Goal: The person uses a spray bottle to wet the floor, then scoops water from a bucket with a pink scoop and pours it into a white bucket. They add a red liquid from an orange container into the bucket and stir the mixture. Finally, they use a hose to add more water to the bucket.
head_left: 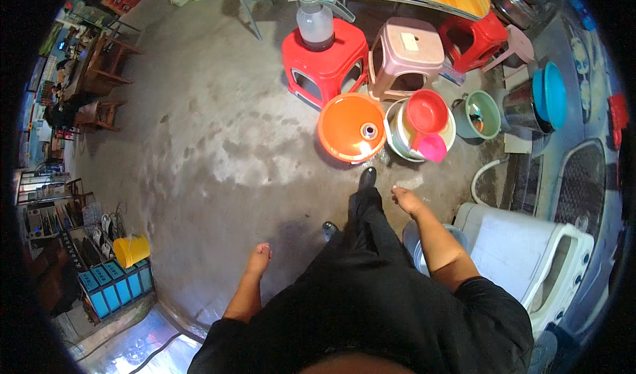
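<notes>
My left hand [260,258] hangs at my left side over the wet floor, fingers loosely curled and nothing seen in them. My right hand [405,200] is held out ahead of my right leg, also curled and seemingly bare. Nearest to it are an orange basin [341,125] with a small round thing in it and a white bucket [397,142]. A red basin or dipper [427,109] and a pink scoop [432,147] lie on top of that bucket. Under my right forearm a pale bucket [457,235] is partly hidden.
A red stool [298,56] holds a pump sprayer [315,26]; beside it stands a pink stool [404,36]. Farther right are a green bucket [487,109] and blue basins [555,96]. A white washing machine [510,241] stands at my right. A yellow container [131,250] sits left.
</notes>
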A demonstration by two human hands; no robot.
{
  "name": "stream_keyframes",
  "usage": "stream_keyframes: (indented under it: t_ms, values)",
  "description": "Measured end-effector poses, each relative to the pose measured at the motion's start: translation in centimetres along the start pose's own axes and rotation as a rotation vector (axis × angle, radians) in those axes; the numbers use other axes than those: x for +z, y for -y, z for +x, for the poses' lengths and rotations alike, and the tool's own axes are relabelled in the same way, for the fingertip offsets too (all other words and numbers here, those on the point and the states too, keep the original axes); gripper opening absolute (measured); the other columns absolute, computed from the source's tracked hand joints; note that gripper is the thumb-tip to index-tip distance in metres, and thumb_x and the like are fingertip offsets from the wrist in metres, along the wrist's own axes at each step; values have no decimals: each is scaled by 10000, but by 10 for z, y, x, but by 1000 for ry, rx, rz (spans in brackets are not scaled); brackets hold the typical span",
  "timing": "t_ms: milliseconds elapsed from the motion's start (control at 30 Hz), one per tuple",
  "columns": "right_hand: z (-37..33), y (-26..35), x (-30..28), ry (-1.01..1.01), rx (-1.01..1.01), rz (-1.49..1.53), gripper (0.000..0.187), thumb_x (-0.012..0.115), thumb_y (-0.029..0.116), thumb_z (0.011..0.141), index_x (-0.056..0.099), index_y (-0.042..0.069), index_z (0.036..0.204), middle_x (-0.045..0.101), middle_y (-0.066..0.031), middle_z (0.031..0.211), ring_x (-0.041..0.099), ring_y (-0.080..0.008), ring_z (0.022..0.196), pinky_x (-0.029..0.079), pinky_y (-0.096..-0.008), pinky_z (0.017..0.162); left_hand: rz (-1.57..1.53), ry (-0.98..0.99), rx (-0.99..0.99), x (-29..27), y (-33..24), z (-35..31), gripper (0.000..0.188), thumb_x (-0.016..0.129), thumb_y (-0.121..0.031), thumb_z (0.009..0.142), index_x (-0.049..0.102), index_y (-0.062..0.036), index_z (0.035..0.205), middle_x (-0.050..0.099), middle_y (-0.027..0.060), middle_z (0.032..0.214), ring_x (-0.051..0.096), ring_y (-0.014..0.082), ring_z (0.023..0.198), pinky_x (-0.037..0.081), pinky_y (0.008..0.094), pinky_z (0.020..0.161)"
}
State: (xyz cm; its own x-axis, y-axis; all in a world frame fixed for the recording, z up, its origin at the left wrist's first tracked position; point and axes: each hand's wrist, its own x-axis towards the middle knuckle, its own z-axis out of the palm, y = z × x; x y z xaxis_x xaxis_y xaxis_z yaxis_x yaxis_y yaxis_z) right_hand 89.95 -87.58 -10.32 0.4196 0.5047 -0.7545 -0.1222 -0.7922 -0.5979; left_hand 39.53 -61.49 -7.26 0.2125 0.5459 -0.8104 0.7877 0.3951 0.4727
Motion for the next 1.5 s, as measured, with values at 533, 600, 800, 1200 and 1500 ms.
stream_keyframes:
  t_ms: [533,600,800,1200,1500]
  values:
    - [305,-16,26,50,379,1109,690,293,673,947,416,169,1403,539,-40,1319,531,-212,1140,431,-419,919,351,409,-14,133,-165,124,345,495,-177,939,554,-20,1240,546,194,1284,490,339,1240,376,391,1073]
    - [300,-13,26,143,101,1243,743,279,683,944,303,179,1488,432,-23,1466,442,-211,1301,389,-441,1007,414,452,-57,134,-172,152,345,487,-221,961,565,-23,1232,559,190,1266,500,340,1226,384,397,1062]
    - [314,-69,54,-133,194,1390,621,300,598,978,324,228,1476,459,-16,1439,489,-184,1256,432,-395,994,863,441,244,110,-161,203,243,520,-226,939,643,-42,1039,651,177,1031,609,360,961,492,443,842]
    - [336,-25,88,-844,-52,1628,502,413,471,967,541,64,1232,628,-83,1170,603,-197,1039,485,-307,851,736,460,548,58,-145,226,150,564,-145,892,658,-84,992,659,118,951,614,316,902,483,421,808]
    - [260,90,24,-836,46,779,244,631,316,903,594,75,894,563,12,720,515,-105,624,397,-257,570,698,396,661,57,-146,224,160,541,-147,900,641,-67,996,655,132,938,608,331,875,488,434,773]
